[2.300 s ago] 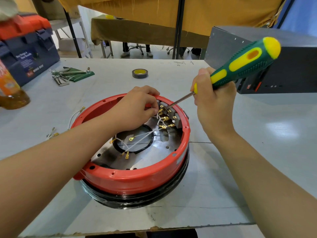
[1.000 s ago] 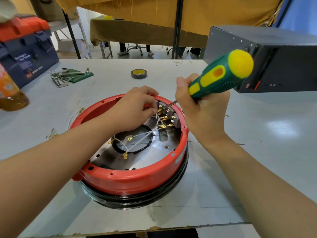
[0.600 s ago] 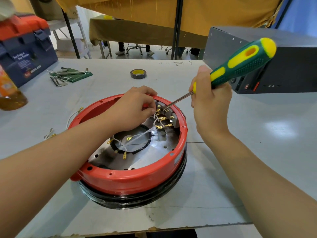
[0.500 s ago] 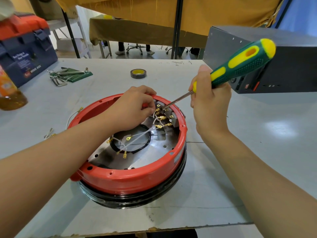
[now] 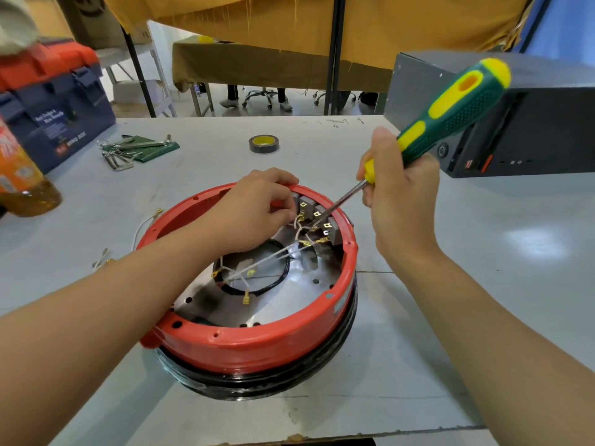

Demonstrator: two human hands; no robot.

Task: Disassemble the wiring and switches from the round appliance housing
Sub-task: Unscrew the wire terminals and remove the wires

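Observation:
The round appliance housing (image 5: 257, 342) has a red rim over a black base and lies open side up on the grey table. Inside, grey switches (image 5: 317, 215) with brass terminals line the far wall, and white wires (image 5: 267, 262) run from them toward the centre hole. My left hand (image 5: 254, 209) reaches over the far rim and pinches a wire at the switches. My right hand (image 5: 399, 194) grips a green and yellow screwdriver (image 5: 450, 107), its tip set among the switch terminals.
A roll of tape (image 5: 264, 143) lies beyond the housing. Hex keys (image 5: 128, 149) on a green pouch and a blue toolbox (image 5: 48, 104) sit at back left, an orange bottle (image 5: 19, 178) at the left edge. A dark metal box (image 5: 531, 123) stands at right. Loose wires (image 5: 145, 223) lie left of the housing.
The screwdriver tilted toward me a second ago, then swung back out to the right with its tip staying at the switches. My left hand stayed on the wire.

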